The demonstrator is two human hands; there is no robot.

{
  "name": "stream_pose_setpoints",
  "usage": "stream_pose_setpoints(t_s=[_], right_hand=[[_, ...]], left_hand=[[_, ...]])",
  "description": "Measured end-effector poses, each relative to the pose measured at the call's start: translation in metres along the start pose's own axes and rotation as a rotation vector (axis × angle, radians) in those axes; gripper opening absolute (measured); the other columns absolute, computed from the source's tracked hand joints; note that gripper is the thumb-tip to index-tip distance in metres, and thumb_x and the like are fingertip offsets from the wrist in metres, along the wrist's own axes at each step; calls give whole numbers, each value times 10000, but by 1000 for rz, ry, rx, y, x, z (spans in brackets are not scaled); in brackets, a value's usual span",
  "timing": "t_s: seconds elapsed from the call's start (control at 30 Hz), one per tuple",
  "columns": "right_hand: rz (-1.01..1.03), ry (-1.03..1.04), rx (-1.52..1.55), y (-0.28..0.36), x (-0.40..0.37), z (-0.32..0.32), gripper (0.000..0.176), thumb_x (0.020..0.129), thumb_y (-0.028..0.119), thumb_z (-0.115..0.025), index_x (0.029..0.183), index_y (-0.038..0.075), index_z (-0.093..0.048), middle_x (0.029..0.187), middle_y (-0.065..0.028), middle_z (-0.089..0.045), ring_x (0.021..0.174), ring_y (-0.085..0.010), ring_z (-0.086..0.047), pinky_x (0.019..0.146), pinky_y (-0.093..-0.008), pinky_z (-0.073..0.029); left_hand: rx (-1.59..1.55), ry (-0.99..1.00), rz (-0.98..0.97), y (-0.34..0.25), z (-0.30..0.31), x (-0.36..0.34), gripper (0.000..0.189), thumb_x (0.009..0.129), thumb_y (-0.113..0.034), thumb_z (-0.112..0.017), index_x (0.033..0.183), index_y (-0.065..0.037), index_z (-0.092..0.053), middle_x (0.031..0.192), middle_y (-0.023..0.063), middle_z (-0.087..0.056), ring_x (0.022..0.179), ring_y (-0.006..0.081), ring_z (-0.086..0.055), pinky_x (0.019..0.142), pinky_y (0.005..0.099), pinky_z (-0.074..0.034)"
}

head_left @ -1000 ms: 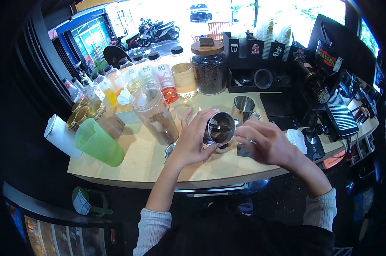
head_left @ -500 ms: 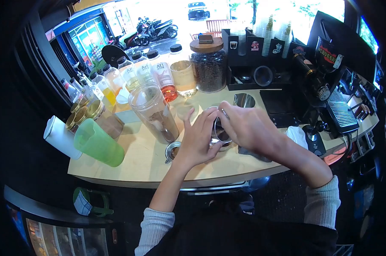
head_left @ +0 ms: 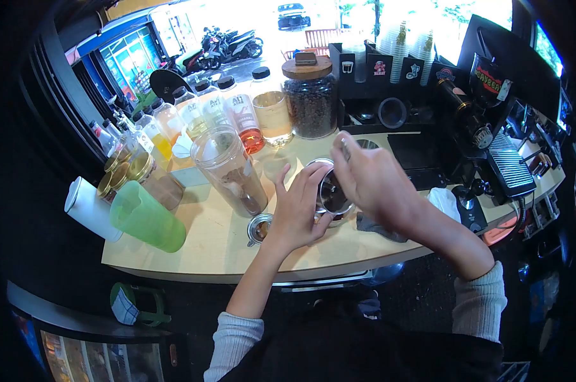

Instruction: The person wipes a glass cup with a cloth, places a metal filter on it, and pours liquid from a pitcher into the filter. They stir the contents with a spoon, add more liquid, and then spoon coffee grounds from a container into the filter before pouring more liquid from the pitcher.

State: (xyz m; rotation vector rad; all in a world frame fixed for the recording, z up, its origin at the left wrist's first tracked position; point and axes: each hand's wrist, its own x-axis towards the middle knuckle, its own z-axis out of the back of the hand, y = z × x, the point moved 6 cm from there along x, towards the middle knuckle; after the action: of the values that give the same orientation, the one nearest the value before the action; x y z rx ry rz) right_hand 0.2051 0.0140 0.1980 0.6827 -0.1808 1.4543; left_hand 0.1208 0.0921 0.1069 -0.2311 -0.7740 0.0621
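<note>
Head view — left hand (head_left: 297, 207) grips one metal cup (head_left: 333, 193), right hand (head_left: 378, 181) pinches one apparent spoon (head_left: 346, 151).

There are two bare hands (head_left: 297, 209); at least two silvery metal vessels, a held cup (head_left: 334, 191) and a partly hidden pitcher (head_left: 367, 144) at one o'clock from it; on that clock, at least five clear black-capped bottles (head_left: 240, 114) at ten; at least three gold-lidded jars (head_left: 164, 184) and one translucent green jug (head_left: 148, 216) at nine; one wood-lidded glass jar of dark beans (head_left: 311, 108) at twelve; at least two stacks of clear plastic cups (head_left: 397, 54) at one.
</note>
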Motion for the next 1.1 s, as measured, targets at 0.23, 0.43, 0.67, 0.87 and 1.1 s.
stream_pose_setpoints(t_s=[0.23,0.43,0.67,0.87,1.1], right_hand=[[-40,-5,236,-7,-2,-4,294,936,234,-538,962,-59,-540,630,-225,-586,579,-354,-616,536,-416,-472],[-95,-34,375,-20,-2,10,306,890,254,-646,831,-38,-578,595,-168,-567,489,-243,-559,500,-324,-431],[-304,7,582,-28,-13,8,288,915,237,-622,810,-32,-623,604,-98,-612,494,-99,-590,447,-254,-449],[-300,1,828,-32,-23,-2,311,940,202,-585,796,-70,-621,636,-87,-632,512,-92,-608,444,-214,-457],[-253,57,830,-42,-26,0,334,951,219,-568,812,-80,-621,649,-82,-625,529,-111,-620,477,-223,-480]], left_hand=[[-17,-12,-14,1,-3,-1,822,623,-210,-733,1342,-91,-352,1285,108,-471,1229,260,-449,1083,549,-152],[-69,-58,35,10,3,-5,808,606,-205,-749,1313,-75,-381,1287,149,-487,1245,304,-449,1107,546,-148],[-185,-94,55,17,1,-11,831,616,-169,-755,1342,-106,-357,1322,117,-470,1284,273,-420,1116,521,-127],[-247,-76,56,17,2,-11,860,611,-136,-739,1364,-116,-325,1347,114,-444,1313,257,-387,1123,508,-96],[-246,-39,53,20,3,-13,855,624,-153,-749,1365,-118,-325,1354,111,-433,1318,257,-377,1128,508,-96]])
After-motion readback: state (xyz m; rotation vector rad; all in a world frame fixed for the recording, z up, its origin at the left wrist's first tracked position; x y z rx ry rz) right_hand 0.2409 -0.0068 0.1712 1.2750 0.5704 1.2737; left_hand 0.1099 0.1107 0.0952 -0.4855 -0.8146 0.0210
